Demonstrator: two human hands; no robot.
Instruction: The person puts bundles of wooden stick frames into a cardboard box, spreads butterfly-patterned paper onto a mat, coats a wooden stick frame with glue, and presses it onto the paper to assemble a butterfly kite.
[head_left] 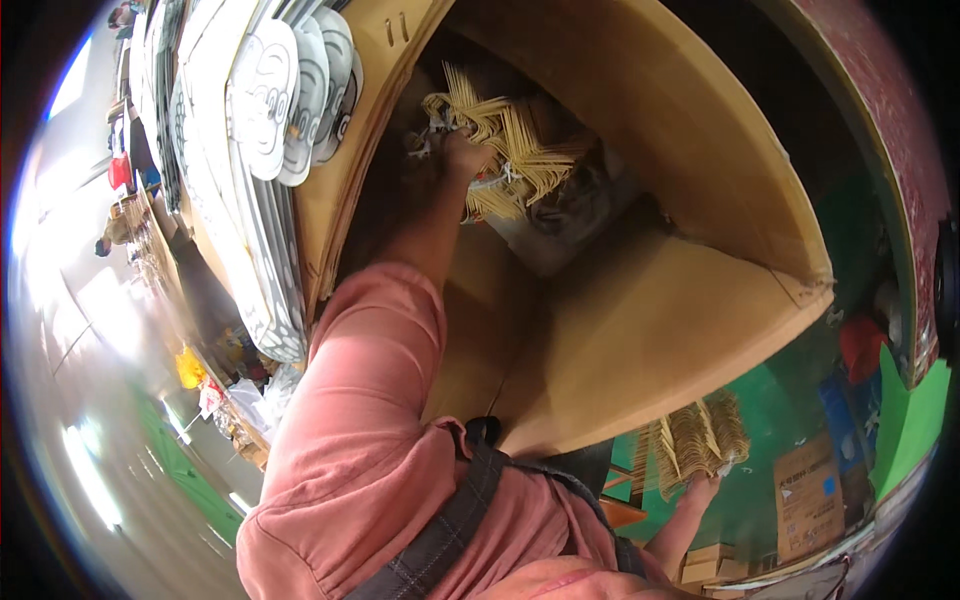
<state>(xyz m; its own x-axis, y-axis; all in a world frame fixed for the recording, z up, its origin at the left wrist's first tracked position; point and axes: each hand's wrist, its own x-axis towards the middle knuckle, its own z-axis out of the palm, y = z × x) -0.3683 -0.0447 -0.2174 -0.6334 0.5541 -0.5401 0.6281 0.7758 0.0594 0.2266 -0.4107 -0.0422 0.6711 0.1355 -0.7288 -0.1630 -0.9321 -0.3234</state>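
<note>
the left hand [468, 153] is deep inside the tall brown cardboard box [660, 335], right against a straw-coloured pile of thin, bent rods [538, 168]; whether its fingers grip, i can't tell. the pile's long axis runs off rightward from that hand, clearly the nearer one. and outside, with the box wall between, the right hand [703, 488] holds a fanned, straw-coloured bundle of slender rods [700, 436] by its lower edge.

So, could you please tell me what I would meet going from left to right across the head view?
White cartoon-face cutouts → left hand at a bundle of thin yellowish rods → right hand holding a second rod bundle → printed brown carton → bright green panel.
</note>
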